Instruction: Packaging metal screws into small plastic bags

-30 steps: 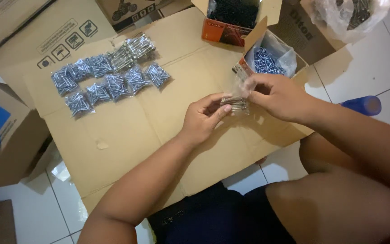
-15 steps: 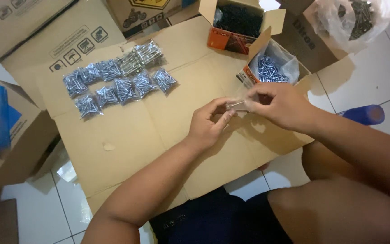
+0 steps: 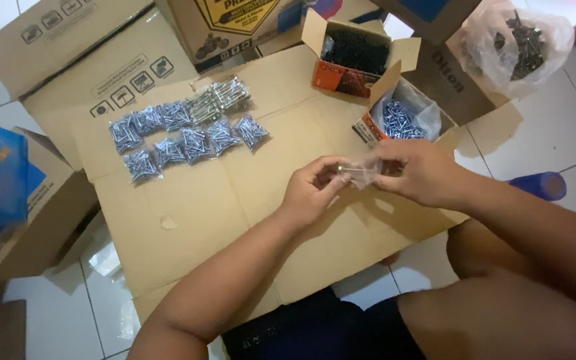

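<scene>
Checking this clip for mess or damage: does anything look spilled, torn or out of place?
Nothing stands out. The small screw packets lie grouped on the flattened cardboard, no loose screws show, and both hands, left hand and right hand, hold one small clear bag.

Rows of filled screw packets (image 3: 185,128) on flattened cardboard (image 3: 201,207). Beyond, an orange box of dark screws (image 3: 355,57), a plastic bag of screws (image 3: 518,43). Blue cylinder (image 3: 538,185) on white tiled floor (image 3: 568,133).
</scene>
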